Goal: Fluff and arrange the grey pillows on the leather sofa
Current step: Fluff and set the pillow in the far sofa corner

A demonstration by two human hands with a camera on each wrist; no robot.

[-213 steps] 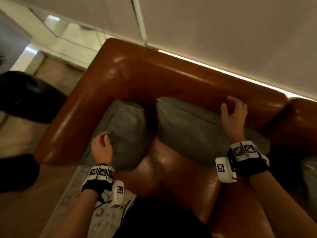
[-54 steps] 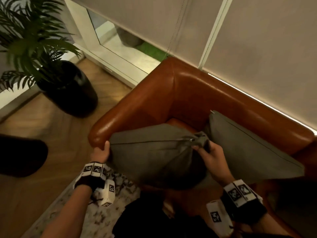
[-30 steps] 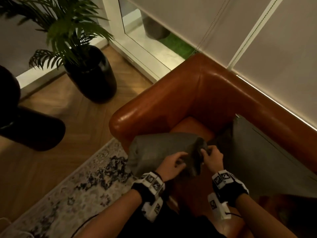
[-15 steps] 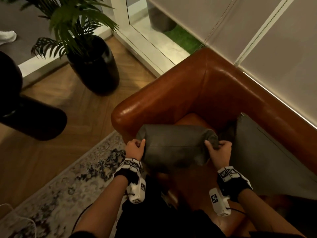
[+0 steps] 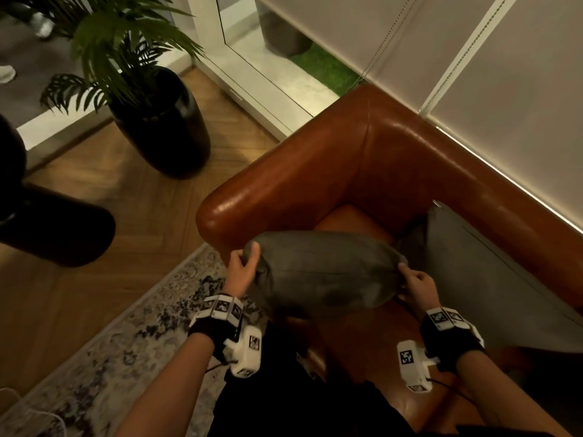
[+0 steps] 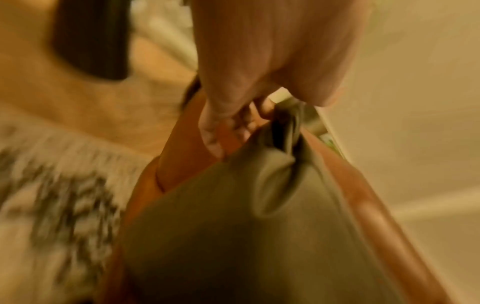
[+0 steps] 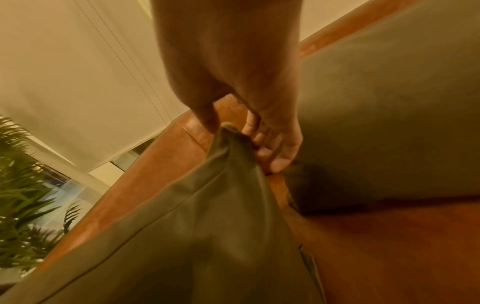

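Note:
A small grey pillow (image 5: 325, 272) hangs above the seat of the brown leather sofa (image 5: 331, 159), by its left armrest. My left hand (image 5: 244, 263) pinches the pillow's left corner (image 6: 283, 131), and my right hand (image 5: 413, 280) pinches its right corner (image 7: 228, 131). The grey pillow (image 6: 233, 236) fills the lower part of the blurred left wrist view, and the same pillow (image 7: 194, 236) sags below my right fingers. A second, larger grey pillow (image 5: 492, 279) leans on the sofa back to the right; this larger pillow (image 7: 389, 113) sits just beside my right hand.
A potted palm in a black pot (image 5: 161, 121) stands on the wood floor left of the sofa. A patterned rug (image 5: 126, 342) lies in front. A dark rounded object (image 5: 47, 228) sits at far left. Roller blinds (image 5: 473, 58) hang behind the sofa.
My left hand left the pillow's middle and took its left corner. Both hands have since spread apart, stretching the pillow, which is lifted slightly above the seat.

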